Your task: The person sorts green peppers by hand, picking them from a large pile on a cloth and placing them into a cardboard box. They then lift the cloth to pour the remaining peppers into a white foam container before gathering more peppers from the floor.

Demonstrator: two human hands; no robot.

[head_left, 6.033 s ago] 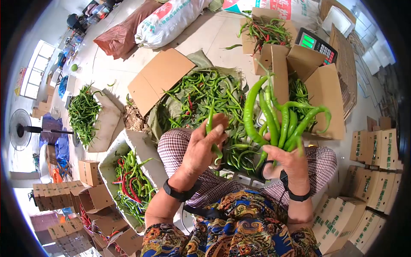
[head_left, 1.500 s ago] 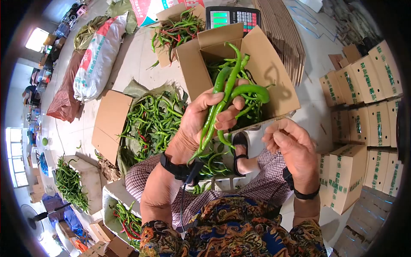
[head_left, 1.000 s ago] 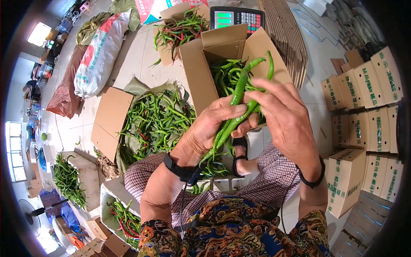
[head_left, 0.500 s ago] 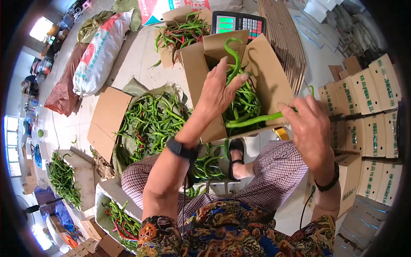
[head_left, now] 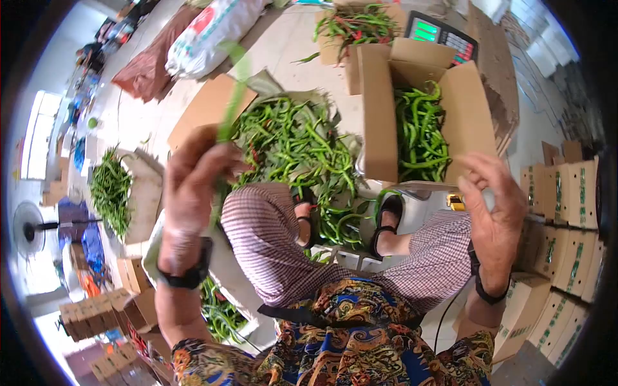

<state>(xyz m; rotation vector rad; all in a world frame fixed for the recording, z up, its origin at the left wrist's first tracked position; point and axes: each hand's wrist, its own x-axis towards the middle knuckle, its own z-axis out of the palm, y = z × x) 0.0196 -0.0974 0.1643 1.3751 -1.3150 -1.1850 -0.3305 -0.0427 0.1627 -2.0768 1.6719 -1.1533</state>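
Observation:
My left hand (head_left: 195, 183), smeared by motion, is closed around one end of a long green chili pepper (head_left: 237, 96). The pepper sticks up above the hand, its tip curved. Below and to the right of it lies a heap of green chilies (head_left: 290, 138) with a few red ones, spread on a cloth on the floor. My right hand (head_left: 494, 215) hangs near the front right corner of an upright cardboard box (head_left: 380, 122). Its fingers are bent and apart, with nothing seen between them. Green chilies (head_left: 421, 132) partly fill that box.
A digital scale (head_left: 441, 38) stands behind the box, beside a carton of mixed red and green chilies (head_left: 360, 26). Printed cartons (head_left: 560, 193) are stacked at the right. A foam box of chilies (head_left: 145, 196) and a fan (head_left: 29, 228) are at the left. White sack (head_left: 212, 38) lies behind.
My left hand has swung from above the box to the left, carrying the green chili pepper. The pepper my right hand held has left it, and that hand has moved slightly away from the box.

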